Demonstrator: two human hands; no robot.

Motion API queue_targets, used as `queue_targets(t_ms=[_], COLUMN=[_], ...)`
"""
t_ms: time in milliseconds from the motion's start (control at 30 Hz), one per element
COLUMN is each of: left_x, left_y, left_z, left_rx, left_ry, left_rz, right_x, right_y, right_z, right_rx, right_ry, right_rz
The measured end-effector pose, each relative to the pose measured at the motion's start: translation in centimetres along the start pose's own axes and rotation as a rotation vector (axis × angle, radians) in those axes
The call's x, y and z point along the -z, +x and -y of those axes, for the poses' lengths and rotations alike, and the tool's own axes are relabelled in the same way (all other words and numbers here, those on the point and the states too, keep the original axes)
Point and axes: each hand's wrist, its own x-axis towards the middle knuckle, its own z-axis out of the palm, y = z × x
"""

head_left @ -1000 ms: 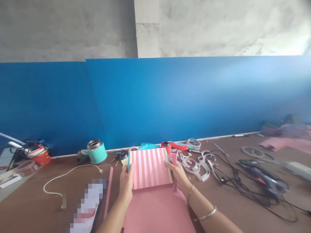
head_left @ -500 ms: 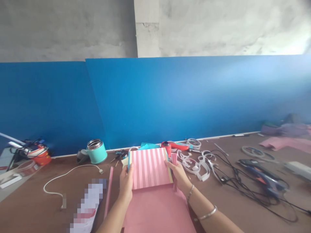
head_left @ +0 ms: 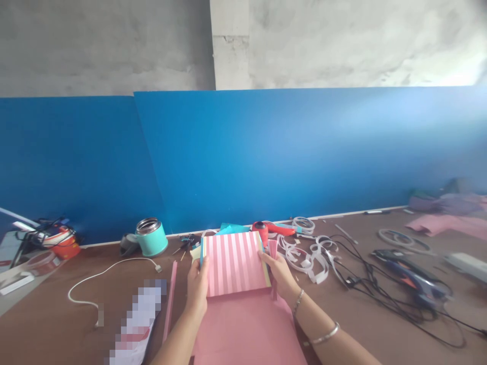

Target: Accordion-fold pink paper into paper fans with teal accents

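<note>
Both my hands hold a pink sheet of paper creased into accordion pleats [head_left: 235, 262], raised at a slant above the brown table. My left hand [head_left: 197, 286] grips its left edge, fingers closed, thumb on top. My right hand [head_left: 279, 274] pinches its right edge, with bracelets on the wrist. Behind the pleated sheet, edges of other coloured sheets show. A flat pink sheet [head_left: 247, 329] lies on the table under my forearms. A small folded pink fan [head_left: 272, 249] stands just beside my right fingers.
A teal steel-lidded container [head_left: 151, 236], scissors [head_left: 185, 242], a red tool [head_left: 274, 229], curled white paper strips [head_left: 310, 253], a white cable [head_left: 108, 276], a narrow pink strip [head_left: 170, 299] and a glue gun with black cords [head_left: 407, 276] lie around. A blue board [head_left: 266, 157] backs the table.
</note>
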Motion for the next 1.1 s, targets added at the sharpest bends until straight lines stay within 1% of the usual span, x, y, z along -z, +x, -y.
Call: queue_targets(t_ms=[100, 200, 400, 533, 600, 733, 867, 900, 933, 1033, 1100], left_x=[-0.2, -0.5, -0.8, -0.8, -0.9, -1.1, -1.3, -1.3, -1.3, -1.3, -1.3], left_y=[-0.2, -0.6, -0.9, -0.8, -0.8, -1.0, -1.4, -1.5, -1.6, -1.8, -1.8], left_z=[-0.2, -0.6, -0.6, 0.0, 0.1, -0.3, -1.1, -1.2, -1.3, -1.4, -1.3], left_rx=[-0.02, -0.024, 0.078, 0.112, 0.103, 0.067, -0.031, -0.043, -0.042, -0.01, -0.014], left_ry=[0.017, 0.015, 0.013, 0.042, 0.053, 0.07, 0.177, 0.199, 0.205, 0.144, 0.117], left_rz=[0.023, 0.071, -0.003, -0.022, -0.023, 0.01, 0.172, 0.195, 0.193, 0.122, 0.118], right_x=[-0.1, -0.3, -0.7, -1.1, -1.4, -1.8, -1.6, -1.6, -1.6, -1.6, -1.6], right_y=[0.0, -0.2, -0.7, -1.1, -1.5, -1.9, -1.9, -1.8, -1.8, -1.8, -1.8], right_z=[-0.1, -0.2, 0.1, 0.2, 0.3, 0.6, 0.5, 0.5, 0.5, 0.7, 0.8], right_rx=[-0.014, -0.05, -0.028, -0.046, -0.06, -0.076, -0.05, -0.041, -0.041, -0.082, -0.104], right_ry=[-0.014, -0.034, -0.063, -0.123, -0.128, -0.066, -0.063, -0.071, -0.078, -0.066, -0.036], right_rz=[0.01, 0.039, 0.097, 0.082, 0.097, 0.176, 0.199, 0.204, 0.203, 0.18, 0.18])
